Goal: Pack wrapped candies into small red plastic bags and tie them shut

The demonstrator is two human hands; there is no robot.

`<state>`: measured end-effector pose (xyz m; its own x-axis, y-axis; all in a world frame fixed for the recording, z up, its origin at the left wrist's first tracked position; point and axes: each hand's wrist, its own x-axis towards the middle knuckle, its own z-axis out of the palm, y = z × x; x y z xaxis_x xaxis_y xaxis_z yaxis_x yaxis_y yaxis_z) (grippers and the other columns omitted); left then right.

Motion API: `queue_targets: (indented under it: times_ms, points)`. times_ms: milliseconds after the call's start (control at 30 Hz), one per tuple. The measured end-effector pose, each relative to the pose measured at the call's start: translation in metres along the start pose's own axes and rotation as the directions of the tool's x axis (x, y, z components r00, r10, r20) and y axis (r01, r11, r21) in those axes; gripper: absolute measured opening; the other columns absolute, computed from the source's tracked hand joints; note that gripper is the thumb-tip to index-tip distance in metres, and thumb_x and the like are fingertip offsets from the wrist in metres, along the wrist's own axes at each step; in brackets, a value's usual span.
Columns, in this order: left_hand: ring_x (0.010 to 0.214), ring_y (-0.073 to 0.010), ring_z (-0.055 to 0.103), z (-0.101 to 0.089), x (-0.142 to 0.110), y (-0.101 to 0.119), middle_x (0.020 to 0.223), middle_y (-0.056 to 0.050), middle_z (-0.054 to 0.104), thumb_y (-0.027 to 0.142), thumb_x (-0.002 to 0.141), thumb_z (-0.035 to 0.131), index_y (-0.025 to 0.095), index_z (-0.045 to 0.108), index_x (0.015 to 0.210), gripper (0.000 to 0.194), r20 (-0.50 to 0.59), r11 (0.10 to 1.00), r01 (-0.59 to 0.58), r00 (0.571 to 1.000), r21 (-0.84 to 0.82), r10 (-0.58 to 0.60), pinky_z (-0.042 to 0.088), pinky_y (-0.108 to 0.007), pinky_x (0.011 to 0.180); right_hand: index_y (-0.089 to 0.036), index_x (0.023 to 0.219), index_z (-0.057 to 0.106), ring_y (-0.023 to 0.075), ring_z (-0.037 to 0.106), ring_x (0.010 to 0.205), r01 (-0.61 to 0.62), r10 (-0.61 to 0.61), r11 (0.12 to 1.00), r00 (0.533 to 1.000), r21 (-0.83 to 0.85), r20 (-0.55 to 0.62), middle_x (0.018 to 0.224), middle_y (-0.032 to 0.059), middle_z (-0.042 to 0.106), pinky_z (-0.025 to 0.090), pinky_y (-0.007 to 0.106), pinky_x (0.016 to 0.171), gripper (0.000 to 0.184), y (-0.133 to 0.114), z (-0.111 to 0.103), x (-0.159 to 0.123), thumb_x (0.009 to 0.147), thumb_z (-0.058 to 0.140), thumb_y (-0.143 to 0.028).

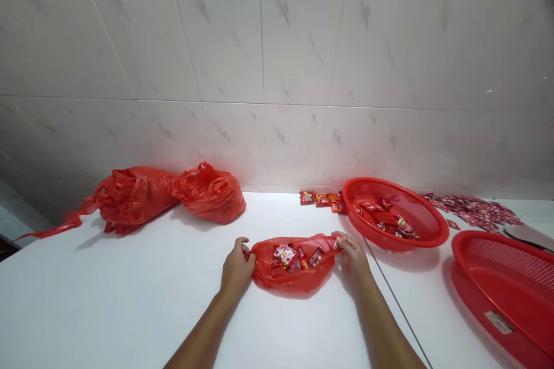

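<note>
A red plastic bag [288, 283] rests on the white table with its mouth spread wide. Inside it lie several small wrapped candies [298, 259], mostly red, one packet white with red. My left hand [237, 268] is closed on the bag's left end, fingers pinching the plastic. At the opposite end my right hand [352, 256] grips the bag's right edge between thumb and fingers. The bag is stretched between both hands, and its bottom touches the table.
Two filled red bags [145, 196] [212, 196] stand at the back left by the tiled wall. A red basket [396, 242] with packets sits at the right, near a row of red packets [321, 199]. Another red basket [476, 288] and scattered red-and-white packets [476, 211] lie farther right.
</note>
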<state>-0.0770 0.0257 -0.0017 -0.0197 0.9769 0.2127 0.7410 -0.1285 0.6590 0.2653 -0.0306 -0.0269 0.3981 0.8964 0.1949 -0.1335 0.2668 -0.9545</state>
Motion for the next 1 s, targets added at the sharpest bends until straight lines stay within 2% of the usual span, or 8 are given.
queue_targets:
  times_ms: [167,300,400,500,600,800,933,1000]
  points:
    - [0.077,-0.0197,0.068,-0.061,0.027,0.043,0.079,0.003,0.068,0.018,0.084,0.058,0.024,0.061,0.114,0.03,0.144,0.995,-0.1,0.985,-0.008,0.1,0.044,-0.028,0.07,-0.02,0.064,0.069,0.0313,0.059,0.126,0.077,-0.088,0.99,0.992,0.12,0.089,0.136,0.0129,0.068,0.045,0.044,0.107,0.039,-0.06,0.007,0.02,0.074,0.084,-0.055]
    - [0.079,-0.0203,0.066,-0.113,0.033,0.101,0.08,0.003,0.066,0.023,0.087,0.057,0.024,0.057,0.124,0.036,0.025,0.982,-0.19,0.981,-0.013,0.19,0.045,-0.03,0.074,-0.021,0.072,0.073,0.0314,0.058,0.128,0.177,-0.199,0.977,0.96,0.121,0.198,0.132,0.0118,0.07,0.041,0.047,0.111,0.03,-0.121,0.027,0.025,0.085,0.082,-0.047]
    - [0.074,-0.0188,0.064,-0.134,0.023,0.137,0.074,0.005,0.062,0.027,0.088,0.062,0.025,0.055,0.125,0.038,0.007,0.948,-0.193,0.979,-0.254,0.202,0.048,-0.03,0.073,-0.021,0.079,0.071,0.0305,0.062,0.125,0.212,-0.217,0.976,0.944,0.047,0.25,0.13,0.0112,0.07,0.044,0.046,0.108,0.027,-0.158,0.042,0.017,0.091,0.078,-0.044]
    - [0.077,-0.0185,0.066,-0.138,0.015,0.158,0.076,0.005,0.063,0.033,0.089,0.069,0.024,0.053,0.126,0.042,0.001,0.815,-0.189,0.974,-0.548,0.227,0.053,-0.031,0.078,-0.022,0.084,0.069,0.0296,0.064,0.121,0.279,-0.256,0.956,0.945,-0.093,0.205,0.128,0.0109,0.071,0.046,0.045,0.104,0.026,-0.181,0.054,0.003,0.095,0.074,-0.045]
    - [0.083,-0.0181,0.067,-0.134,0.014,0.166,0.083,0.001,0.068,0.037,0.087,0.076,0.023,0.056,0.123,0.043,-0.074,0.705,-0.225,0.968,-0.673,0.239,0.055,-0.031,0.08,-0.023,0.088,0.067,0.0298,0.063,0.122,0.379,-0.361,0.898,0.925,-0.226,0.118,0.128,0.011,0.071,0.045,0.047,0.107,0.022,-0.188,0.061,-0.009,0.098,0.072,-0.042]
    - [0.097,-0.0219,0.073,-0.129,0.016,0.166,0.099,-0.006,0.077,0.042,0.089,0.079,0.023,0.063,0.12,0.039,0.012,0.737,-0.183,0.968,-0.651,0.251,0.058,-0.032,0.084,-0.027,0.105,0.067,0.0267,0.062,0.127,0.468,-0.472,0.875,0.882,-0.124,-0.005,0.131,0.0093,0.068,0.048,0.045,0.108,0.007,-0.178,0.076,-0.018,0.101,0.066,-0.032]
    - [0.1,-0.0232,0.075,-0.12,0.006,0.164,0.102,-0.007,0.08,0.039,0.093,0.076,0.024,0.072,0.113,0.025,0.073,0.796,-0.212,0.95,-0.567,0.305,0.06,-0.035,0.088,-0.031,0.128,0.057,0.0167,0.065,0.086,0.285,-0.262,0.957,0.932,-0.057,0.251,0.097,0.0004,0.067,0.054,0.031,0.08,0.033,-0.172,0.09,-0.022,0.097,0.07,-0.03]
    - [0.095,-0.022,0.075,-0.11,-0.002,0.168,0.097,-0.006,0.08,0.032,0.095,0.073,0.026,0.078,0.107,0.014,0.102,0.79,-0.3,0.905,-0.535,0.413,0.06,-0.035,0.087,-0.03,0.133,0.055,0.0131,0.053,0.065,0.131,-0.05,0.98,0.894,-0.152,0.446,0.078,-0.0064,0.058,0.046,0.024,0.061,0.053,-0.17,0.099,-0.023,0.087,0.08,-0.028]
